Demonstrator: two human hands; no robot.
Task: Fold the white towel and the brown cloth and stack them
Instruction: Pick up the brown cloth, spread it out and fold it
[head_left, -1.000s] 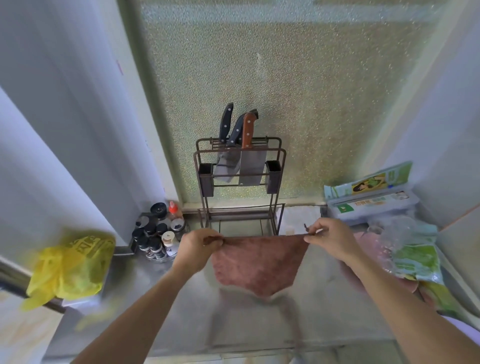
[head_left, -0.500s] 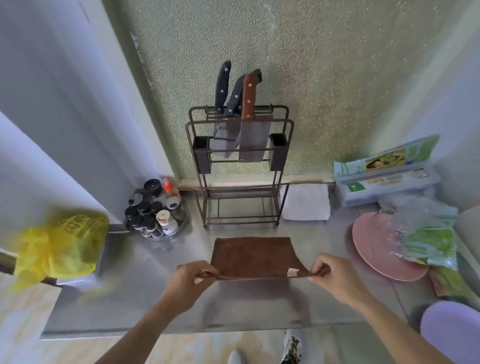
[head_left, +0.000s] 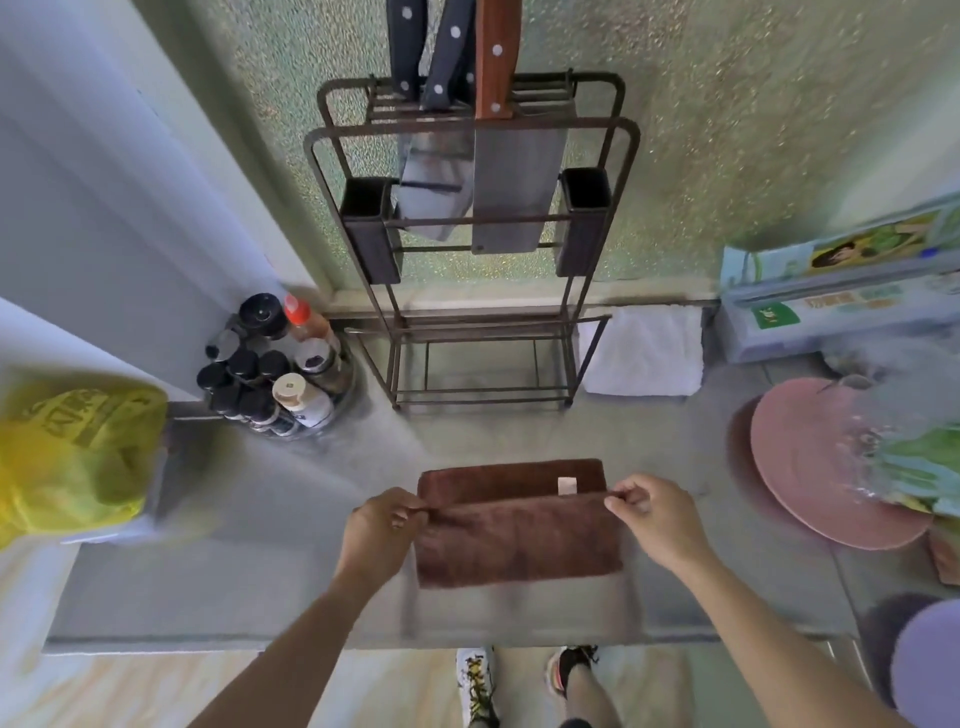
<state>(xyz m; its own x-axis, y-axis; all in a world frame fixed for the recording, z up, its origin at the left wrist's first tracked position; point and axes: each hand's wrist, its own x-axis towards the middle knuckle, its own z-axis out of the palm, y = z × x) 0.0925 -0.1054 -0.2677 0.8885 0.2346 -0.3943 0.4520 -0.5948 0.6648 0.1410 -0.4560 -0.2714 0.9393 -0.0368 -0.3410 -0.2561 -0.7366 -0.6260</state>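
The brown cloth (head_left: 519, 535) lies on the grey counter (head_left: 249, 561), partly folded, its near half laid over toward the far half, with a strip and a small white tag still showing at the back. My left hand (head_left: 379, 530) pinches the folded layer's left corner. My right hand (head_left: 657, 514) pinches its right corner. The white towel (head_left: 644, 353) sits folded against the back wall, right of the rack, apart from both hands.
A metal knife rack (head_left: 467, 234) with cleavers stands at the back centre. Spice bottles (head_left: 275, 374) cluster at the back left, a yellow bag (head_left: 67, 457) at the far left. A pink plate (head_left: 815, 462), plastic bags and a wrap box (head_left: 841, 296) fill the right.
The cloth went from hanging in the air to lying on the counter. Both hands then carried its near edge forward over the far half, forming a fold.
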